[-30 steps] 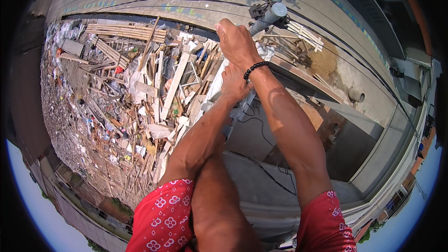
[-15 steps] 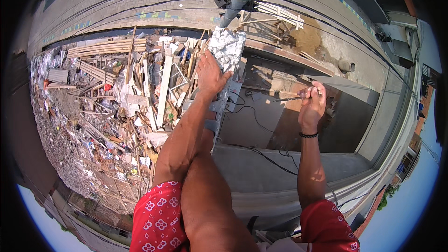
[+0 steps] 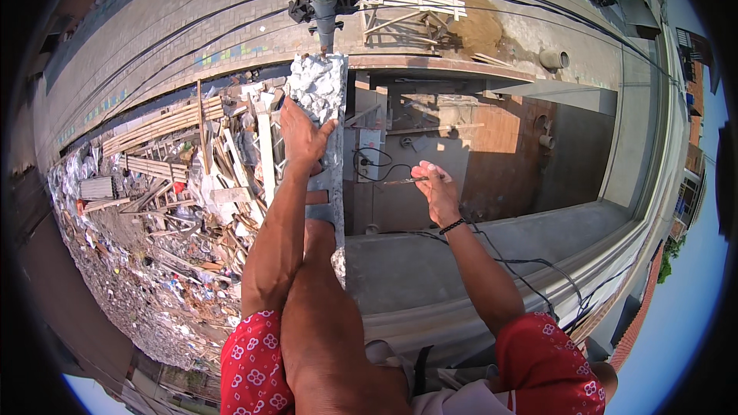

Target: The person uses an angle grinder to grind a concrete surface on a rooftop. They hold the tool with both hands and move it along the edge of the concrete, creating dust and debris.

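My left hand [image 3: 305, 137] rests on the top of a narrow wall [image 3: 329, 165], thumb spread apart from the fingers. Just past its fingertips sits a heap of lumpy white mortar or plaster [image 3: 317, 84]. My right hand [image 3: 438, 198], a dark beaded bracelet at its wrist, is raised over the lower space to the right of the wall. Its fingers are closed on a thin dark rod [image 3: 398, 181] pointing left toward the wall; the rod's exact kind is not clear. My bare leg [image 3: 323, 300] lies along the wall between my arms.
A utility pole [image 3: 324, 8] with black wires rises beyond the wall's end. Left and below lies debris of wooden planks [image 3: 267, 146] and rubbish. On the right are a sunken concrete room with a tiled floor [image 3: 492, 138], black cables [image 3: 530, 261] and a ledge [image 3: 430, 269].
My right hand has moved left and lower with the rod, nearer the wall. My left hand stays by the white heap. The whole view has shifted and turned.
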Available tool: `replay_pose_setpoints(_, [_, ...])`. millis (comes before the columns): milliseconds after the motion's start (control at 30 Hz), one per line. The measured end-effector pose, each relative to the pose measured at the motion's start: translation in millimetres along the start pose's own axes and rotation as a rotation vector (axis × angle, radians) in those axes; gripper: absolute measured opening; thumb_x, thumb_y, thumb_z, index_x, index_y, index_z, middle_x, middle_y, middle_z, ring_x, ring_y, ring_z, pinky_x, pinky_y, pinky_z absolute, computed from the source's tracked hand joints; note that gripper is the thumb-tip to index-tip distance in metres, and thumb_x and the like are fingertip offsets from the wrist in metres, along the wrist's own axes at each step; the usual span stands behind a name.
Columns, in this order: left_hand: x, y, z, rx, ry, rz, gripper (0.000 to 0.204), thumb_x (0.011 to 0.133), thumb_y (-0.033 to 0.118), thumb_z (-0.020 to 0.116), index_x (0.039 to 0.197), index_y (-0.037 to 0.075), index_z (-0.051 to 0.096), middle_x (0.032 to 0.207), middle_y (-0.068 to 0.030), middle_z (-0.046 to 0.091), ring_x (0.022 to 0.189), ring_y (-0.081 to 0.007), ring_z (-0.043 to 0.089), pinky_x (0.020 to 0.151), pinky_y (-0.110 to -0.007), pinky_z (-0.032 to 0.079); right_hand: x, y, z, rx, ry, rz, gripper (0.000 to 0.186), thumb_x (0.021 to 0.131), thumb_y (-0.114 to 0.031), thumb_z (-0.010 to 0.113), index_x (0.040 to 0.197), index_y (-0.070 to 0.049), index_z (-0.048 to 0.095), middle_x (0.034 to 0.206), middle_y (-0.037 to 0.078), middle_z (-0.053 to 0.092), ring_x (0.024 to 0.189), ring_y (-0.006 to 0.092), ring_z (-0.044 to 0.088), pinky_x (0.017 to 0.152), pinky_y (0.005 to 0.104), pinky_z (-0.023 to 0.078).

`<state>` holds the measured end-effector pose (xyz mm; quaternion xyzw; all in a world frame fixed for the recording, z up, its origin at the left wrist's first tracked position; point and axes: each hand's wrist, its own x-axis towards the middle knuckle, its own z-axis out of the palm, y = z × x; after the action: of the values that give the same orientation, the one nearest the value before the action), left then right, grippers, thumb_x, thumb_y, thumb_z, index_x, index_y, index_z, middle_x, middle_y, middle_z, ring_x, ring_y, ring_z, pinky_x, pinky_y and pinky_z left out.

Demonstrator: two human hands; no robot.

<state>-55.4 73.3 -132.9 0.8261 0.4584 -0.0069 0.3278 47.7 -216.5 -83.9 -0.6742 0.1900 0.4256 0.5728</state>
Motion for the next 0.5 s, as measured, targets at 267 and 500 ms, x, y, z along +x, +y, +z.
replay_pose_setpoints(267, [0.8,-5.5,4.3,0.004,0.024,0.036,0.111,0.072,0.041,0.08,0.142,-0.013,0.013,0.141,-0.035,0.029,0.132,-0.046,0.03,0.109,-0.05,0.026,30.4,3.8,-78.6,0.05,0.376,-0.217,0.05,0.095,-0.03,0.059,0.131,0.002,0.047,0.116,0.015,0.061,0.109,0.0262,0.059,0.096,0.0431,0.045])
replay_pose_setpoints(500, [-0.8,1.5,0.6,-0.002,-0.017,-0.015,0.115,0.071,0.043,0.08,0.142,-0.016,0.01,0.142,-0.0377,0.026,0.135,-0.0469,0.026,0.112,-0.048,0.024,15.9,-24.0,-198.1,-0.158,0.877,0.078,0.058,0.092,-0.018,0.058,0.143,-0.003,0.036,0.103,0.01,0.062,0.09,0.0201,0.061,0.071,0.0344,0.049])
